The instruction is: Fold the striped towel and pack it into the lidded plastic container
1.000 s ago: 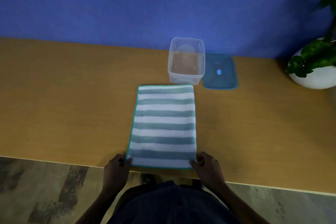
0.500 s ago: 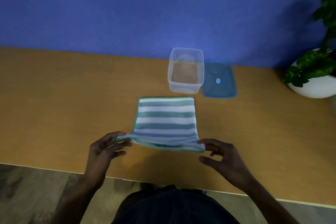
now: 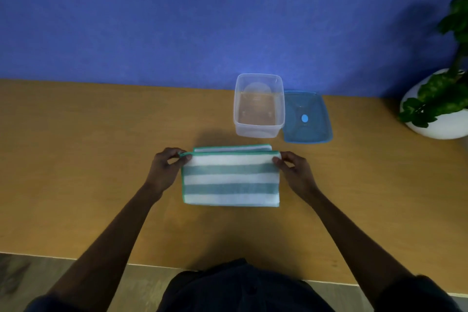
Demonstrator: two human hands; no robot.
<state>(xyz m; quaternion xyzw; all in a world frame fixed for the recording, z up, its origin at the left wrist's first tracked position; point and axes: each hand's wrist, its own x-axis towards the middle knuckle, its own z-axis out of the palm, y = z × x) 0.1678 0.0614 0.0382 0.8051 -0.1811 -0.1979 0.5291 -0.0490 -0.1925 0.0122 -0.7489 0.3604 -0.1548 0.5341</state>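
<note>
Both hands, left hand [image 3: 166,167] and right hand [image 3: 293,168], are pinching the folded striped towel's [image 3: 230,180] far corners on the table [image 3: 76,159], the open container [image 3: 258,106] sitting at one o'clock.

The striped towel [image 3: 230,180] is soft, matt cloth with a stitched green edge. The container [image 3: 258,106] is clear, smooth plastic; its lid [image 3: 306,119] is translucent blue plastic, faintly glossy. The table [image 3: 88,159] looks like smooth matt wood. The pot [image 3: 438,126] at far right is smooth and white.
</note>
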